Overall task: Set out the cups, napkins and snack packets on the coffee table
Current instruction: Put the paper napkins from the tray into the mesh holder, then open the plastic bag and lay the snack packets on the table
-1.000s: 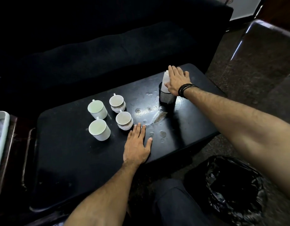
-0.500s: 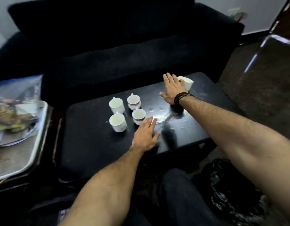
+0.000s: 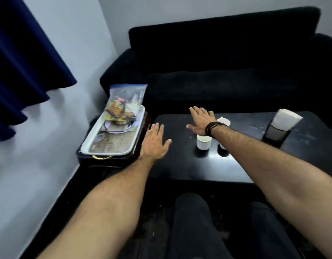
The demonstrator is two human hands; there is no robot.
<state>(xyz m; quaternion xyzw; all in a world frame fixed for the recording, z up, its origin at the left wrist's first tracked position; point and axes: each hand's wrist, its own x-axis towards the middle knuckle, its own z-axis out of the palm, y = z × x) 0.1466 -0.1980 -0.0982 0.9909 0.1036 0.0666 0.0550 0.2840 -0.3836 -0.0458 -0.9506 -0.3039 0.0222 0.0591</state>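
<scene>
Head view: black coffee table (image 3: 180, 165), glossy; dark sofa (image 3: 227, 62) behind; pale wall, blue curtain (image 3: 21, 62) at left. White tray (image 3: 90, 146) on side stand beside table, snack packet (image 3: 122, 103) lying in it. White cups (image 3: 204, 143) on table, partly hidden by right wrist. White napkins (image 3: 285, 119) upright in dark mesh holder (image 3: 276, 133), far right. Left hand (image 3: 155, 143), right hand (image 3: 200, 120): fingers spread flat, grasping nothing.

Perhaps three cups (image 3: 204, 144), one napkin holder (image 3: 277, 131), one tray (image 3: 107, 144).
</scene>
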